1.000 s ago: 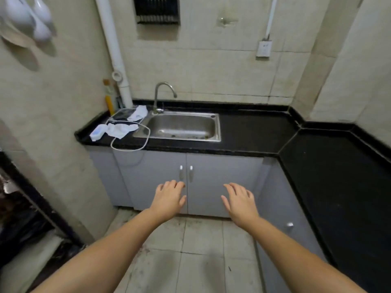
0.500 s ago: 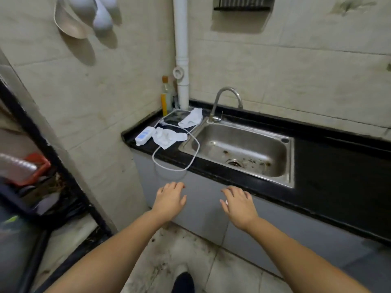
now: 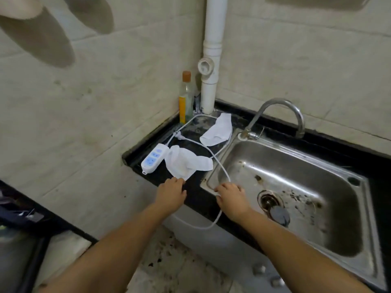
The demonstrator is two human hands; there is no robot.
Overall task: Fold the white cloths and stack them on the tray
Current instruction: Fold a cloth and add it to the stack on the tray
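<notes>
Left of the steel sink (image 3: 296, 199), a crumpled white cloth (image 3: 186, 163) lies beside a power strip (image 3: 153, 158); the left hand (image 3: 170, 195) pinches its near corner. Right hand (image 3: 231, 200) grips the white cable (image 3: 220, 166). Second cloth (image 3: 218, 130) lies behind.

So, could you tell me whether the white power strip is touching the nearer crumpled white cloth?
Touching: in the head view the nearer crumpled white cloth overlaps the white power strip's right edge, with no dark counter showing between them.
</notes>
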